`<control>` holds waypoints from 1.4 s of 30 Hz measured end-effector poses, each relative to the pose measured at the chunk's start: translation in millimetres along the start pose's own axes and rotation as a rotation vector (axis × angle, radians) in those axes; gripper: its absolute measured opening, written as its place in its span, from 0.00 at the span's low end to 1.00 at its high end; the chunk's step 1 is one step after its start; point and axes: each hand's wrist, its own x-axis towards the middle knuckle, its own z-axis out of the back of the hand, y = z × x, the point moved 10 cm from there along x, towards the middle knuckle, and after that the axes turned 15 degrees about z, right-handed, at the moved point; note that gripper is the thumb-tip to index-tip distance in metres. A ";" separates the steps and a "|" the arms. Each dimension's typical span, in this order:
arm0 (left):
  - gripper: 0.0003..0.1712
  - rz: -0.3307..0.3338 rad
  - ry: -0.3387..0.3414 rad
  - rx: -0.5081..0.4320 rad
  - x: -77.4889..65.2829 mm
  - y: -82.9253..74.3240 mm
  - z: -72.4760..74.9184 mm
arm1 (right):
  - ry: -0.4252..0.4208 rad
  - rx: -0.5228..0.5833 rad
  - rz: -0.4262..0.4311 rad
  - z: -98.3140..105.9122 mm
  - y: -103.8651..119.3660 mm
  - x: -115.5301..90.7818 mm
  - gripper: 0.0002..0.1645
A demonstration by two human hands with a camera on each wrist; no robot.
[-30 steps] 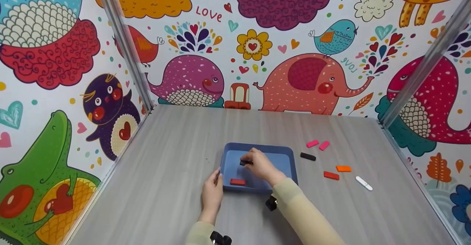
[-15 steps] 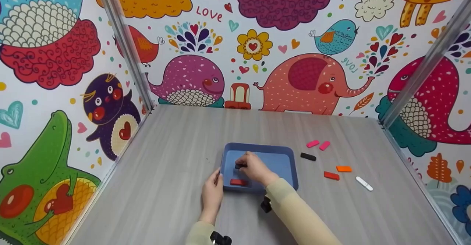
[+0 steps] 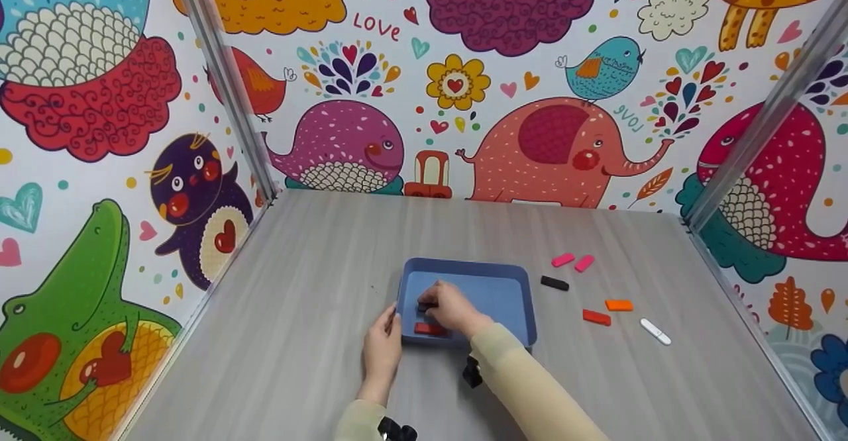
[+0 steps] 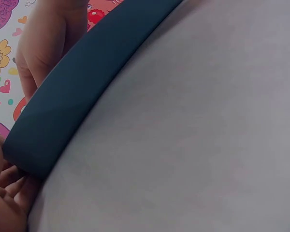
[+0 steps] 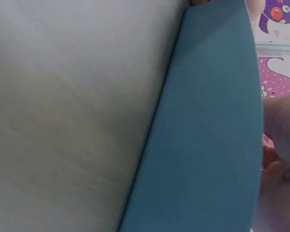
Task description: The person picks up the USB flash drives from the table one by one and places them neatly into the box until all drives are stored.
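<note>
A shallow blue tray [image 3: 493, 290] rests on the table. My left hand [image 3: 381, 356] grips its near left corner; in the left wrist view the fingers [image 4: 20, 191] curl at the bottom edge of the tray wall. Over the tray's left part, my right hand [image 3: 456, 310] pinches a small black bar-shaped piece [image 3: 424, 307] close above the tray floor. A red bar-shaped piece [image 3: 428, 328] lies inside, along the near wall, just in front of that hand. In the right wrist view the tray wall hides the black piece, and part of my right hand [image 5: 282, 159] shows beyond it.
Right of the tray lie two pink pieces [image 3: 563, 259], a black piece [image 3: 555, 283], an orange piece [image 3: 619, 305], a red piece [image 3: 597, 317] and a white piece [image 3: 655, 332]. Printed panels with metal posts [image 3: 732, 163] bound the wooden table [image 3: 298, 282].
My right hand has moved left and toward the near side of the tray with the black piece, close to the red piece. My left hand has stayed at the corner.
</note>
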 end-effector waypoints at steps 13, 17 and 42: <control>0.21 -0.017 0.002 -0.016 0.6 0.2 -0.3 | 0.018 0.021 -0.060 -6.3 -6.5 -1.5 0.14; 0.21 -0.017 -0.012 0.006 0.7 0.4 0.4 | 0.018 0.009 -0.037 -7.5 -6.4 -0.9 0.14; 0.21 0.008 0.005 0.003 1.1 1.1 -0.5 | 0.037 0.086 -0.110 -14.2 -15.2 -2.6 0.15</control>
